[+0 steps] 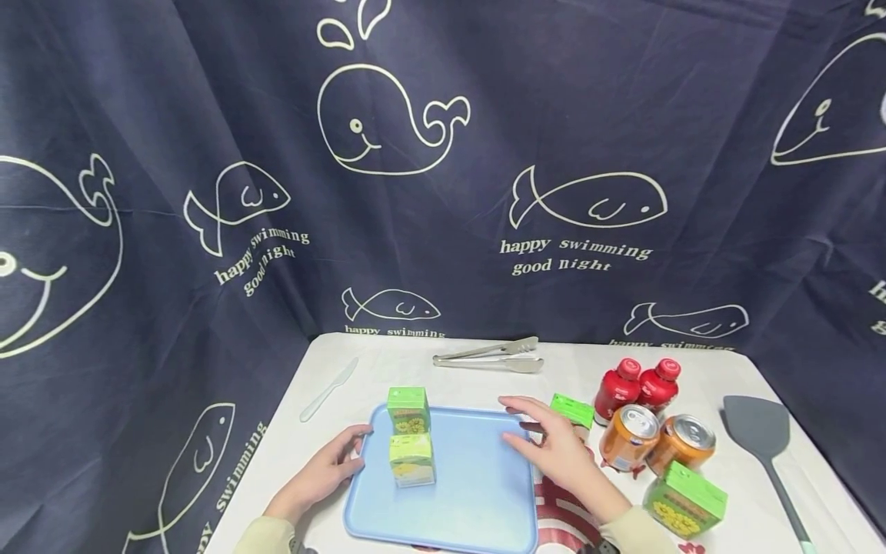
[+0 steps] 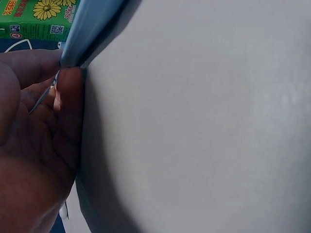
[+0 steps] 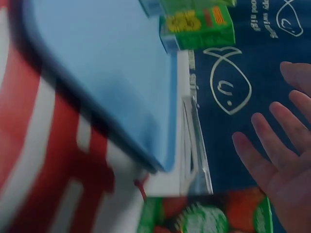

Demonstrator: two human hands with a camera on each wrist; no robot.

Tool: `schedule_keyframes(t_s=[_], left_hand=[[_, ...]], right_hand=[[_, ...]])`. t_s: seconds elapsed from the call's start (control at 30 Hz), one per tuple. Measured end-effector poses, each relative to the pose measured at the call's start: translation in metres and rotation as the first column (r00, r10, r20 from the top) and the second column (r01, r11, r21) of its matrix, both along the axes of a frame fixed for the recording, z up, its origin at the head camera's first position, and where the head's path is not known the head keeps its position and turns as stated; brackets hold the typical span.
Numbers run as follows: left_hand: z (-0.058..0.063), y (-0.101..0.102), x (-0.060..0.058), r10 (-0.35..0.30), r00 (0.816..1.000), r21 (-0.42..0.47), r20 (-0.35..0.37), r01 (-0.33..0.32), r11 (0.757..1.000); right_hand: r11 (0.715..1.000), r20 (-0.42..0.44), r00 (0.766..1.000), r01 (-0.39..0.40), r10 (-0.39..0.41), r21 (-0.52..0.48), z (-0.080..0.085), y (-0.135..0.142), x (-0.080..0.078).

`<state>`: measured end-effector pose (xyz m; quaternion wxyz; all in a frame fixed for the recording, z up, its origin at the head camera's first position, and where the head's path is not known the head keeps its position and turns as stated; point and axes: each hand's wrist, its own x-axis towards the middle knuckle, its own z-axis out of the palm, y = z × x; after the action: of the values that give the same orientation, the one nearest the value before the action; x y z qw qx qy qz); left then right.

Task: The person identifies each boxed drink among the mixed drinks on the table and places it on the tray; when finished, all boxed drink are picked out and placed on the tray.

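Observation:
My left hand (image 1: 324, 471) is at the left edge of a light blue tray (image 1: 477, 477), its fingertips against the rim. In the left wrist view the fingers (image 2: 70, 92) reach up to the tray's rim (image 2: 92, 29). Over the tray's right edge, my right hand (image 1: 554, 454) is spread with nothing in it. Two drink cartons stand on the tray, a green one (image 1: 408, 410) behind a yellow-green one (image 1: 413, 462). Partly hidden behind the right hand is another green carton (image 1: 573, 409), which shows red and green in the right wrist view.
Right of the tray are two red bottles (image 1: 618, 388), two orange cans (image 1: 628, 438) and a green carton (image 1: 685, 500). A dark spatula (image 1: 757, 431) lies at the far right. Metal tongs (image 1: 491, 355) lie at the back, and a pale knife (image 1: 328, 391) at the back left.

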<state>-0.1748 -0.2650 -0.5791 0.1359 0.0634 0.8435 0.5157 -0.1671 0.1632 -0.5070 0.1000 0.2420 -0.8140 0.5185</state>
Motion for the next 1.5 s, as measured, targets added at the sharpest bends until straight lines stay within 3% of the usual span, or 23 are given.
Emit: schedule_keyframes(t_s=[0.13,0.23,0.47,0.57,0.73,1.03,1.3,1.5], left_hand=[[-0.001,0.001,0.0,0.006,1.0,-0.004,0.002,-0.006,1.0],[0.0,0.002,0.0,0.007,1.0,-0.022,0.011,-0.007,1.0],[0.007,0.004,0.002,0.013,1.0,-0.052,0.008,-0.013,0.999],[0.007,0.005,0.003,0.013,1.0,-0.048,0.016,-0.012,0.999],[0.005,0.006,0.001,0.001,1.0,-0.037,0.014,-0.001,0.999],[0.004,0.003,0.001,0.01,1.0,-0.032,0.013,-0.009,0.999],[0.003,0.002,0.001,0.006,1.0,-0.011,0.014,-0.006,1.0],[0.005,0.003,0.001,0.0,1.0,-0.017,0.009,0.0,1.0]], right_hand=[[0.998,-0.007,0.999,0.033,-0.033,0.061,0.008,0.019,0.002],[0.992,-0.058,0.997,0.055,-0.049,0.111,0.012,0.033,0.005],[0.995,-0.116,0.993,0.044,-0.033,0.092,0.017,0.061,0.016],[0.981,-0.142,0.987,0.099,-0.076,0.164,0.02,0.073,0.023],[0.946,-0.104,0.979,0.194,-0.173,0.258,0.023,0.098,0.034],[0.946,-0.023,0.97,0.241,-0.242,0.215,0.029,0.132,0.05],[0.922,-0.101,0.941,0.338,-0.324,0.19,0.021,0.166,0.064],[0.917,-0.086,0.931,0.365,-0.355,0.162,0.012,0.188,0.075]])
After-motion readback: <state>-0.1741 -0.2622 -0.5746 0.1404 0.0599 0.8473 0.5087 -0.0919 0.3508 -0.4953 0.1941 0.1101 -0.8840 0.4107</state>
